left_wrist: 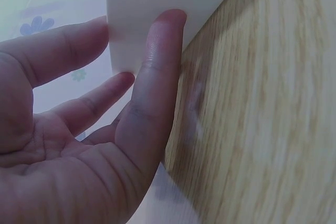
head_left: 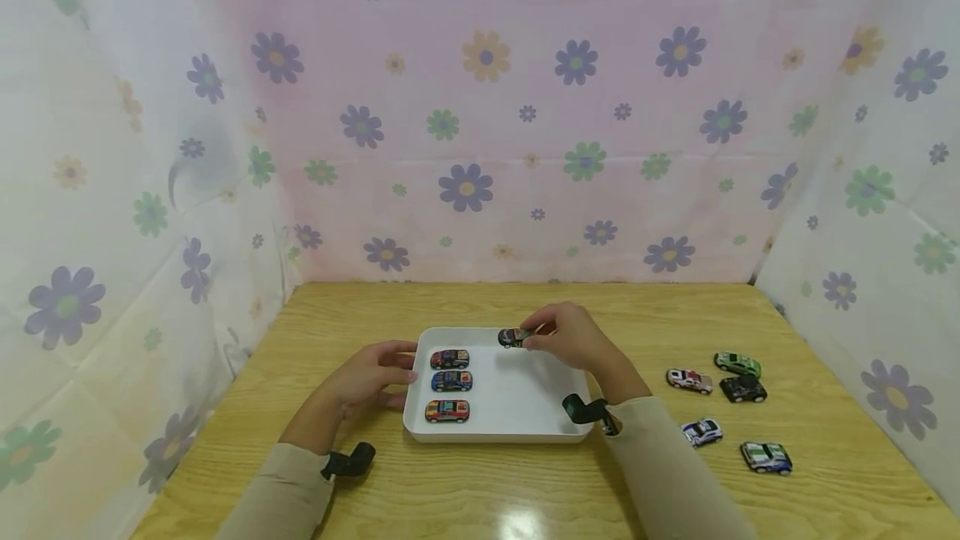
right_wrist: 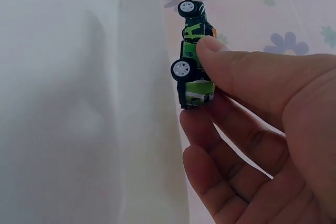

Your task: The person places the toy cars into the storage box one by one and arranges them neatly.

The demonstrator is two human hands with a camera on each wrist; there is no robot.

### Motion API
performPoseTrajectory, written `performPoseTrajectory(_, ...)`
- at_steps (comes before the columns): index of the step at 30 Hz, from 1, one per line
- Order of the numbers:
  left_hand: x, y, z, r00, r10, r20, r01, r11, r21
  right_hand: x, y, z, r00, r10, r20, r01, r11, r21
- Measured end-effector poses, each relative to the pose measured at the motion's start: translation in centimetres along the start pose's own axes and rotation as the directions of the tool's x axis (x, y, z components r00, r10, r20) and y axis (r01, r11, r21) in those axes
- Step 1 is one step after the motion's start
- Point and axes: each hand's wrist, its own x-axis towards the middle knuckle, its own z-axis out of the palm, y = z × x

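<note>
Over the far side of the white tray (head_left: 517, 426), my right hand (head_left: 573, 342) pinches a black and green toy car (right_wrist: 193, 56) between thumb and fingers. The right wrist view shows its white-spoked wheels and green side. My left hand (head_left: 372, 375) rests against the tray's left end, thumb and fingertips touching the outer wall (left_wrist: 139, 3). Three toy cars stand in a column along the tray's left side: a dark red and black one (head_left: 450, 359), a blue one (head_left: 452, 381) and a red and yellow one (head_left: 447, 411).
On the wooden table (head_left: 480, 482), right of the tray, lie several more toy cars: green (head_left: 738, 364), white and red (head_left: 689, 380), black (head_left: 743, 388), white and purple (head_left: 702, 432), and white, green and blue (head_left: 766, 457). Flowered cloth (head_left: 525, 190) encloses the table's back and sides.
</note>
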Motion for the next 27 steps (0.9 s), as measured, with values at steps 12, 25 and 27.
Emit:
performPoseTrajectory(12, -0.1, 0.1, 0.0, 1.000, 0.000, -0.009, 0.000, 1.000, 0.010, 0.7, -0.3, 1.8, 1.000, 0.010, 0.029, -0.007, 0.997, -0.074)
performPoseTrajectory(25, -0.1, 0.1, 0.1, 1.000, -0.001, -0.015, 0.001, 1.000, 0.008, 1.3, -0.7, 3.2, 0.999, 0.003, 0.048, 0.002, 0.994, -0.114)
performPoseTrajectory(27, 0.0, 0.1, 0.1, 1.000, 0.000, -0.011, 0.000, 1.000, 0.006, 1.4, -0.8, 3.3, 0.999, 0.007, 0.051, -0.001, 0.994, -0.112)
